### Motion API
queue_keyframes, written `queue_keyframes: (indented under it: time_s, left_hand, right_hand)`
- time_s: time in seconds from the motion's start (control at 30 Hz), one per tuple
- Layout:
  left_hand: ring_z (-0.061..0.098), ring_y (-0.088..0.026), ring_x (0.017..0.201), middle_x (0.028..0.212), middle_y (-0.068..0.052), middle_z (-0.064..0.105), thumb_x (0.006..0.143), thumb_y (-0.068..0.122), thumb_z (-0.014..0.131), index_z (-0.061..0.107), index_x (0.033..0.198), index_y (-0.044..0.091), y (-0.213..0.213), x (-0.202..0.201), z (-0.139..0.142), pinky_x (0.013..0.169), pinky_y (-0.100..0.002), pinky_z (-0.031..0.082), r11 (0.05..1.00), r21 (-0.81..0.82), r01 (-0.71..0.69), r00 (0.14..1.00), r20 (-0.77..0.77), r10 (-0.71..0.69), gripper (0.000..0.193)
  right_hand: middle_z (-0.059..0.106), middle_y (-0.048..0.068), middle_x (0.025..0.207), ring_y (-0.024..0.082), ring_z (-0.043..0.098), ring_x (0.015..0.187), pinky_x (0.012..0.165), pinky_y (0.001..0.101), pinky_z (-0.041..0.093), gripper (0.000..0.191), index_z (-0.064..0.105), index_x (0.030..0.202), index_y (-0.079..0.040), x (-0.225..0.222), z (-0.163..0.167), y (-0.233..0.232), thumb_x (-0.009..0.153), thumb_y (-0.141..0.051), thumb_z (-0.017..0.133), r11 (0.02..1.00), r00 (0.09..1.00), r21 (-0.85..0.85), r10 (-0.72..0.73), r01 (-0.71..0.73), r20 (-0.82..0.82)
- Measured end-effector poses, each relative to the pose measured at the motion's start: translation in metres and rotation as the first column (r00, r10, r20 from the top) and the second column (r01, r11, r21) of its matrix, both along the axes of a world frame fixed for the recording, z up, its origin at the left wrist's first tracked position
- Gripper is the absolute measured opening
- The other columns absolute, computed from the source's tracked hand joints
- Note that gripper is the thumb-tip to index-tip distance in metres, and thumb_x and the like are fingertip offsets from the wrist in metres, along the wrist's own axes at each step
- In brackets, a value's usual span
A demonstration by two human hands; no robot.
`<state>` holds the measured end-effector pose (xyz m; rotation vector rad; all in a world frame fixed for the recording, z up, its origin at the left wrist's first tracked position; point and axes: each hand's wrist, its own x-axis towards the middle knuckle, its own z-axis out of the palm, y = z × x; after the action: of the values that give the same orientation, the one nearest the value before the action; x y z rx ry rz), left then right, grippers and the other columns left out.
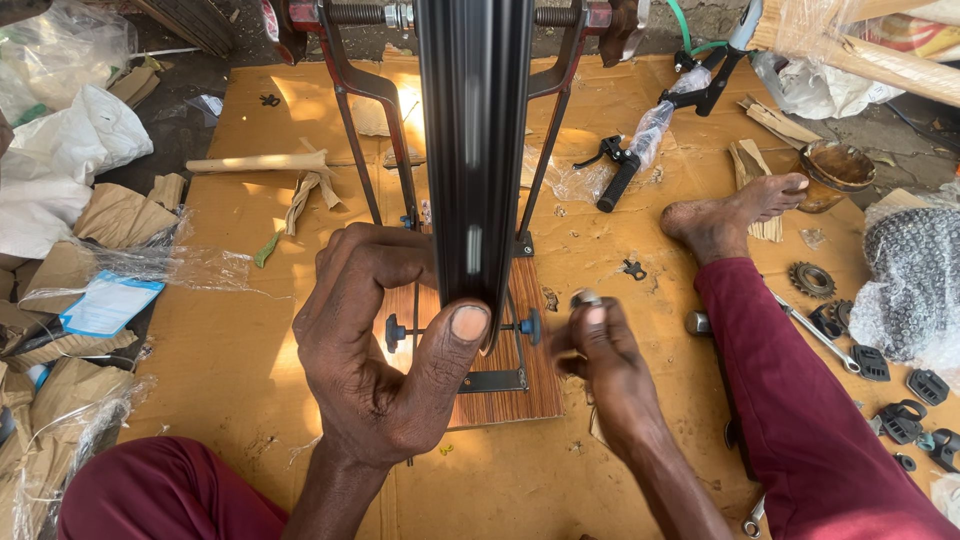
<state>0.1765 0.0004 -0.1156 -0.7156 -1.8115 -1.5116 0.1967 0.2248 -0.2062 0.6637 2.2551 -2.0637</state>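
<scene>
A black bicycle wheel rim (474,150) stands edge-on in a red truing stand (352,95) on a wooden base (520,385). My left hand (385,345) grips the rim from the left, thumb pressed on its lower edge. My right hand (600,360) is just right of the rim, fingers pinched on a small round metal tool (585,299) near the stand's blue knob (530,326).
I sit on cardboard (230,330) with red-trousered legs and a bare foot (735,215) stretched right. A black brake lever (615,170), a sprocket (811,279), a wrench (815,335), black pedals (925,385), a wooden bowl (838,170) and plastic wrapping (60,150) lie around.
</scene>
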Motion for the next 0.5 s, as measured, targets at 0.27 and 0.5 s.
queue_keyframes:
  time_s: [0.27, 0.5]
  left_hand:
    - [0.063, -0.014, 0.091, 0.098, -0.006, 0.064, 0.101, 0.036, 0.069, 0.064, 0.106, 0.005, 0.004, -0.008, 0.021, 0.082, -0.029, 0.051, 0.992, 0.103, 0.075, 0.997, -0.025, -0.072, 0.031]
    - [0.043, -0.015, 0.135, 0.142, -0.008, 0.044, 0.11, 0.045, 0.063, 0.042, 0.148, 0.003, 0.002, -0.019, 0.04, 0.118, -0.033, 0.039, 0.948, 0.18, 0.263, 0.962, -0.122, -0.244, 0.06]
  right_hand:
    - [0.071, 0.01, 0.072, 0.017, 0.059, 0.073, 0.08, 0.0357, 0.05, 0.038, 0.05, 0.094, -0.014, 0.003, -0.006, 0.004, 0.105, -0.047, 0.035, 1.0, 1.0, 0.008, 0.01, -0.011, 0.012]
    - [0.075, 0.011, 0.081, 0.017, 0.062, 0.079, 0.081, 0.0355, 0.051, 0.037, 0.049, 0.09, -0.014, 0.005, -0.006, 0.005, 0.105, -0.047, 0.041, 0.998, 0.999, -0.064, -0.026, 0.025, -0.026]
